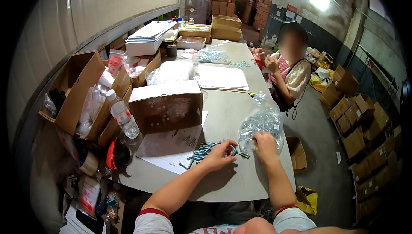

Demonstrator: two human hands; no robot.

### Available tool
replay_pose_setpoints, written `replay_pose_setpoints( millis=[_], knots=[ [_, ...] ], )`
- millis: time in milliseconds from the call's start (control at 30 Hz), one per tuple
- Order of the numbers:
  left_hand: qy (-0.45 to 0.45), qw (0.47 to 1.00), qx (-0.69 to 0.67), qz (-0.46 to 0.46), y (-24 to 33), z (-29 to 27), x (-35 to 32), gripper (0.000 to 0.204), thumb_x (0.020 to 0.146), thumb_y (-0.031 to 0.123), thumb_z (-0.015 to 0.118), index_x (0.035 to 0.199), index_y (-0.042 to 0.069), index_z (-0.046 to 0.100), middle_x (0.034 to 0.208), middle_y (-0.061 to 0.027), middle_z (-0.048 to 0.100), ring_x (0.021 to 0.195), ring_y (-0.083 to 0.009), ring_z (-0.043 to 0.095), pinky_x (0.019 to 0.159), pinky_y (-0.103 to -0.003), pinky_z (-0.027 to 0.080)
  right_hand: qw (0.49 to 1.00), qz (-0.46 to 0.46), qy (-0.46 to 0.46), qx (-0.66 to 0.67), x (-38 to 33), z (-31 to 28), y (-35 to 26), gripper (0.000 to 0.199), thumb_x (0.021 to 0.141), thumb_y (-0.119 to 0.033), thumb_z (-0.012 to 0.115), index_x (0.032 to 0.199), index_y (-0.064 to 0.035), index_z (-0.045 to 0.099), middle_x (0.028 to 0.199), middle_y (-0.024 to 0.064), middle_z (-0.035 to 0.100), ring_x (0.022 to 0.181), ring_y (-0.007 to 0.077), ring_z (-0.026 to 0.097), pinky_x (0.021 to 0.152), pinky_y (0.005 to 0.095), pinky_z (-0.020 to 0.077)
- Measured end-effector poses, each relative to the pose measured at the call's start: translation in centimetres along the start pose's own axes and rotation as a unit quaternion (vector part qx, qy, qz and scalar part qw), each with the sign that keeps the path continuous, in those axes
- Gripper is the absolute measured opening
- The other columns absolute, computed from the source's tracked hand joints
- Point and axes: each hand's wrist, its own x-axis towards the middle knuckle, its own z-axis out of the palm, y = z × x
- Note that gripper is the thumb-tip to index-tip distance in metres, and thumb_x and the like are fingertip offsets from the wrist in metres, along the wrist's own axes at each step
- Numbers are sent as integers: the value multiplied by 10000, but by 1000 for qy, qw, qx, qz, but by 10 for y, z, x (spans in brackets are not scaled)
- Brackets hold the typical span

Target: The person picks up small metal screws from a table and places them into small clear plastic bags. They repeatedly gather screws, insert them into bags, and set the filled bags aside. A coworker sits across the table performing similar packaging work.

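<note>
A loose pile of bluish metal bolts (205, 150) lies on the grey table, partly on a white sheet of paper (161, 152). My left hand (219, 156) is at the pile's right side, its fingers curled around a few bolts whose ends show past the fingertips. A single bolt (244, 156) rests on the bare table between my hands. A clear plastic bag (261, 122) full of small metal parts lies to the right. Closed on the bag's near edge is my right hand (265, 145); its fingertips are partly hidden.
An upturned cardboard box (167, 111) stands behind the pile. Left of it are a water bottle (123, 116), open cartons (71, 92) and a red tape measure-like object (112, 154). White papers (223, 77) lie farther back. Across the table's right edge sits another person (289, 68).
</note>
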Motion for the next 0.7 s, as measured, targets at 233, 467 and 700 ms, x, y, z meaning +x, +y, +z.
replay_pose_setpoints(
  millis=[233,467,700],
  knots=[
    [-20,999,0,-34,5,4,2,475,790,58,699,1197,43,454,827,-9,505,809,-77,502,733,-242,437,921,-6,66,383,-3,-44,-26,112,804,33,643,895,-30,663,882,95,661,749,181,659,629,285,512],
    [-100,985,-135,-47,8,9,-2,501,819,33,667,1249,33,408,1061,-57,550,984,-132,556,869,-267,458,832,-20,-167,529,-16,-33,-40,119,818,3,675,919,15,611,812,76,689,745,116,662,654,239,521],
    [-165,951,-216,-145,22,5,-3,536,788,15,699,1238,69,412,1095,-31,495,1017,-95,483,876,-255,422,733,100,-145,657,-27,-9,-54,131,848,-79,679,844,21,595,751,78,662,651,92,610,563,230,481]
  ],
)
